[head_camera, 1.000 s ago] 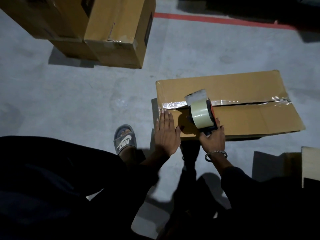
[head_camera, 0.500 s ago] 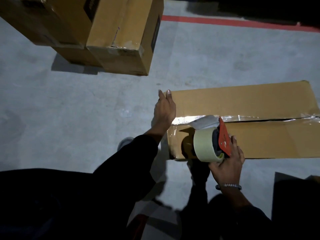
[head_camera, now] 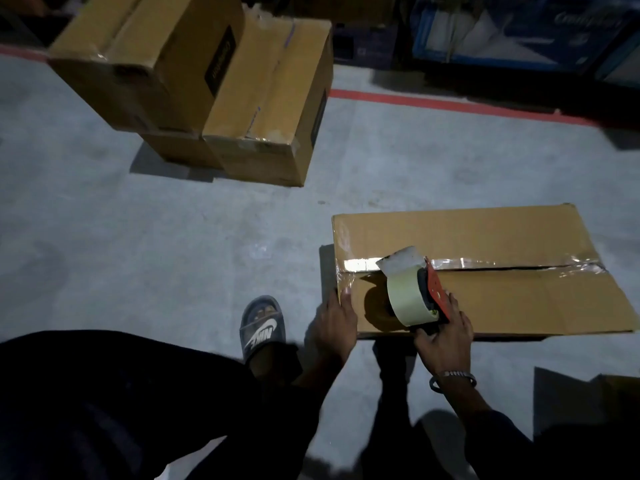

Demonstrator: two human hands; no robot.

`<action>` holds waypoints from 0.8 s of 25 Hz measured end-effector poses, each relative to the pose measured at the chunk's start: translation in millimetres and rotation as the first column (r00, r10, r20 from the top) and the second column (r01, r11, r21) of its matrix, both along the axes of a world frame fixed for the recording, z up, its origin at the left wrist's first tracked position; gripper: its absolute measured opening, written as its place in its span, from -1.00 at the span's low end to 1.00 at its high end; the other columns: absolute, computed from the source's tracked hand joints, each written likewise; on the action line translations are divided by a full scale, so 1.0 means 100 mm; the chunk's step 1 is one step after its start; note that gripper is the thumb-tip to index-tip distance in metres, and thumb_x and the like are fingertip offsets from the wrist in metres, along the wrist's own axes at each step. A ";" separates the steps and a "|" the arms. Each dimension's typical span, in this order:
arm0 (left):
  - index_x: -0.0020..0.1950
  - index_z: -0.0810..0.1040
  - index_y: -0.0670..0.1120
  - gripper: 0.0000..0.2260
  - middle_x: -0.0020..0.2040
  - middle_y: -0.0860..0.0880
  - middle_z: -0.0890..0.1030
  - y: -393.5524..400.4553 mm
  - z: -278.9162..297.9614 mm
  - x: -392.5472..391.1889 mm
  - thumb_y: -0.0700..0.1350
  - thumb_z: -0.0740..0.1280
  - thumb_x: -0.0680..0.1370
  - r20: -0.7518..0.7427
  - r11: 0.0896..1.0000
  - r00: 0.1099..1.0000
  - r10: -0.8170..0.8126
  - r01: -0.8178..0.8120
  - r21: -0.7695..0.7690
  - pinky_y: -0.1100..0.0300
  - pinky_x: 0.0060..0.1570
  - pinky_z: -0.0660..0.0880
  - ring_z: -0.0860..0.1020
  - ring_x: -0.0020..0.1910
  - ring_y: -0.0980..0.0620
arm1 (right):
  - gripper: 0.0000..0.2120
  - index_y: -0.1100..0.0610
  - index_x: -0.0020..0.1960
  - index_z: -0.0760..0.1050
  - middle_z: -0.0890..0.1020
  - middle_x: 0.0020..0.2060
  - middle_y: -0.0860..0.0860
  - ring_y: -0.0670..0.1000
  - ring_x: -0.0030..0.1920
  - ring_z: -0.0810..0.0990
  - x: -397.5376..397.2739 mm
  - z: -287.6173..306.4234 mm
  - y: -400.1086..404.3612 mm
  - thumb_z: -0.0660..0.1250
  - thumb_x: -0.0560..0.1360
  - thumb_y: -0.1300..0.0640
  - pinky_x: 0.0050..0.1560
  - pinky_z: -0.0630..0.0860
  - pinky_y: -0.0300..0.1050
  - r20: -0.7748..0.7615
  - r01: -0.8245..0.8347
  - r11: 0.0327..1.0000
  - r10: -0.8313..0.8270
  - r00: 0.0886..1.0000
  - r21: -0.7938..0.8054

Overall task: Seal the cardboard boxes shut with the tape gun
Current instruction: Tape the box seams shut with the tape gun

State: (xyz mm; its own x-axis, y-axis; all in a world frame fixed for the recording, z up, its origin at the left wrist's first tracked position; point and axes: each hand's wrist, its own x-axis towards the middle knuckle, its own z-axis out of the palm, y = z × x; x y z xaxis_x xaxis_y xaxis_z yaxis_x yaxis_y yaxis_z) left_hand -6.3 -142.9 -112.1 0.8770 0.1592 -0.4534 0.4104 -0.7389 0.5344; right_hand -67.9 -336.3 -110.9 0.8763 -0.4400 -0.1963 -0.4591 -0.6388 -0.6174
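Observation:
A flat cardboard box [head_camera: 485, 233] lies on the grey floor at right, with shiny clear tape [head_camera: 512, 264] running along its centre seam. My right hand [head_camera: 445, 336] grips the handle of a red tape gun [head_camera: 415, 292] loaded with a pale tape roll; the gun stands on the box's near left part, a loose tape end sticking up. My left hand [head_camera: 334, 325] rests on the box's near left corner, fingers over the left edge.
Several stacked cardboard boxes [head_camera: 214, 84] stand at the back left. A red floor line [head_camera: 450, 105] runs across the back, with blue cartons [head_camera: 519, 29] behind it. My sandalled foot [head_camera: 263, 327] is left of the box. Another box corner [head_camera: 620, 386] shows at right.
My left hand has come back from the far left edge of the box to its near left corner. The tape gun has stayed near the seam's left end. The view shifted.

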 end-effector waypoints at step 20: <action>0.15 0.71 -0.17 -0.65 0.16 -0.27 0.68 2.00 0.39 0.75 0.08 0.37 0.59 -0.073 0.956 0.977 0.200 -0.178 0.234 -0.07 0.09 0.58 0.64 0.14 -0.34 | -0.77 0.09 -0.19 0.66 0.72 -0.27 0.05 0.17 -0.17 0.69 0.15 1.42 0.04 0.44 0.27 -0.04 -0.11 0.66 0.18 -0.317 0.107 0.967 -0.029 0.948 0.231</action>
